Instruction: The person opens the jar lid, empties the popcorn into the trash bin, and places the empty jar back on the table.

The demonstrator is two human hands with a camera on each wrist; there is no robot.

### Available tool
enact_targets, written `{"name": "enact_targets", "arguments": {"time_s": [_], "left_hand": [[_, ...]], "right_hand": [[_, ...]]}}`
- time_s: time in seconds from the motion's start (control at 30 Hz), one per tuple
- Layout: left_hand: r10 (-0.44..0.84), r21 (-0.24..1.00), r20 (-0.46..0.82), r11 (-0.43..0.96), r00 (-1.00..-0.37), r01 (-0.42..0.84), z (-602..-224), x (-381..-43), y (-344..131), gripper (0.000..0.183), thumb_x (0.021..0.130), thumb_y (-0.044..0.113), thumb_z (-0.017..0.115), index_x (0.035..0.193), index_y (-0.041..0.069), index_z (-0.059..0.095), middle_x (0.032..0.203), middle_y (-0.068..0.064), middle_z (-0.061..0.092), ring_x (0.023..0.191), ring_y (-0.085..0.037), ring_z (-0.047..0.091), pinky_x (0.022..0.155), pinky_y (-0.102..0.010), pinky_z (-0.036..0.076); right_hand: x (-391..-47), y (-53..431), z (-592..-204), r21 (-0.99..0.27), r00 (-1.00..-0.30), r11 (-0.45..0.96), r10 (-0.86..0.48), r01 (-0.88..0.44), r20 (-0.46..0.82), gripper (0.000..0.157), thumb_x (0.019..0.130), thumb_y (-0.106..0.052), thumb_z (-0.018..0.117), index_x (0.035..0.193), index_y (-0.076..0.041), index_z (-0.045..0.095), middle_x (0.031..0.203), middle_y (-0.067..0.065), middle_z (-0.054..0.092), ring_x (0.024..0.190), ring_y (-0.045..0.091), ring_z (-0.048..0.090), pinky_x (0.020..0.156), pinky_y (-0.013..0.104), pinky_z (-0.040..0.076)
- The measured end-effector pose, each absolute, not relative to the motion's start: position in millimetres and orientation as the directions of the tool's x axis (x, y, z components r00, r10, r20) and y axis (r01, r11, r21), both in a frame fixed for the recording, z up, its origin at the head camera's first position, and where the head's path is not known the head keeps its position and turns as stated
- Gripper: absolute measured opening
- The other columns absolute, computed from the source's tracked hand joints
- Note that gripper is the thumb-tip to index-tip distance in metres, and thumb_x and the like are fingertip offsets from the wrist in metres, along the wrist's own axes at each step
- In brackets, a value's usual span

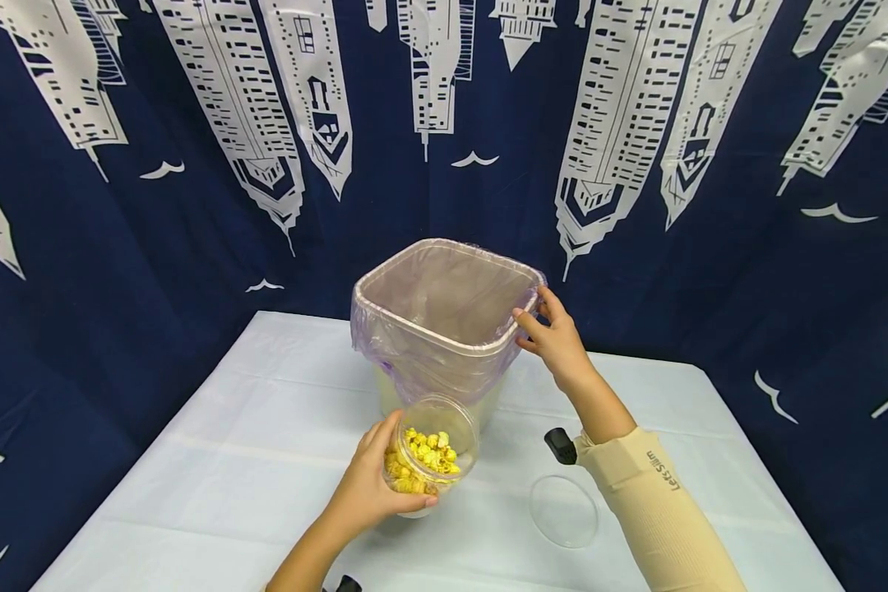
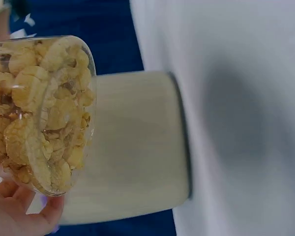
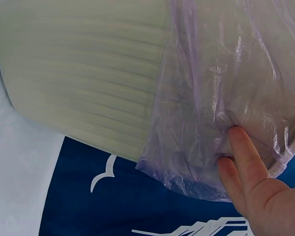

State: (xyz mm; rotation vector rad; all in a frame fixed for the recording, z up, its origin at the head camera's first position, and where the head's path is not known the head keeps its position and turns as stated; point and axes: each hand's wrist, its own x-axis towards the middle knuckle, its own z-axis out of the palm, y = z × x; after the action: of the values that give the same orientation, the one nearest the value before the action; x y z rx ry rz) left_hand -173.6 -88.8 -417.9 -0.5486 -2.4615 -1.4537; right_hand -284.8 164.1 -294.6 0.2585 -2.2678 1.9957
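"Starting with the head view, what is each hand doing?"

"The left hand [image 1: 370,481] curls round a clear jar [image 1: 462,423] of popcorn [image 1: 429,452], just in front of the bin [image 1: 390,398]. The right hand [image 1: 562,344] pinches the bin's rim, where a thin purple bag [image 1: 437,370] is folded over it. A clear round lid [image 1: 564,511] lies apart on the counter [image 1: 192,460], to the right of the jar."

"How would you hold that jar?"

"Firmly but gently, I'd say: a hard squeeze might flex the open mouth. While it is outside the bin, keep it level so nothing spills."

"And the left wrist view?"

"Popcorn shows through the jar's wall, which looks raised off the counter, with the bin's plain side beyond. Only part of the grip is in frame."

"Right wrist?"

"Two digits lie slightly apart on the bag's outer face, near the rim; I can't tell from there what the others do. My advice is to pin bag and rim together, so the plastic can't slip inward, and to brace the bin without tugging it."
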Motion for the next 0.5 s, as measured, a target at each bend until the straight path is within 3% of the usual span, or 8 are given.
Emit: {"name": "enact_targets", "arguments": {"time_s": [0.13,0.37,0.5], "left_hand": [[0.136,0.871,0.325,0.342,-0.936,0.353,-406,-174,-101,0.108,0.054,0.035,0.085,0.140,0.008,0.026,0.137,-0.012,0.032,0.119,-0.031,0.035,0.094,-0.058,0.029],[0.042,0.888,0.390,0.249,-0.920,0.387,-381,-177,-119,0.101,0.057,0.024,0.086,0.139,0.023,0.028,0.131,-0.005,0.039,0.105,-0.027,0.042,0.081,-0.046,0.040],[-0.018,0.876,0.433,0.243,-0.901,0.416,-365,-180,-127,0.096,0.060,0.021,0.084,0.139,0.021,0.029,0.129,-0.007,0.040,0.111,-0.026,0.039,0.083,-0.042,0.038]], "right_hand": [[-285,164,-295,-0.974,-0.981,0.116,-0.053,-0.193,0.188,0.068,0.091,-0.016,0.052,0.144,-0.007,0.009,0.138,0.024,0.022,0.114,0.033,0.040,0.086,0.037,0.044],[-286,164,-295,-0.976,-0.981,0.109,-0.049,-0.190,0.185,0.068,0.091,-0.015,0.052,0.144,-0.006,0.010,0.136,0.024,0.023,0.113,0.033,0.041,0.085,0.037,0.044],[-285,164,-295,-0.976,-0.981,0.106,-0.052,-0.191,0.186,0.068,0.091,-0.015,0.052,0.144,-0.006,0.009,0.136,0.023,0.024,0.112,0.032,0.041,0.085,0.037,0.044]]}}
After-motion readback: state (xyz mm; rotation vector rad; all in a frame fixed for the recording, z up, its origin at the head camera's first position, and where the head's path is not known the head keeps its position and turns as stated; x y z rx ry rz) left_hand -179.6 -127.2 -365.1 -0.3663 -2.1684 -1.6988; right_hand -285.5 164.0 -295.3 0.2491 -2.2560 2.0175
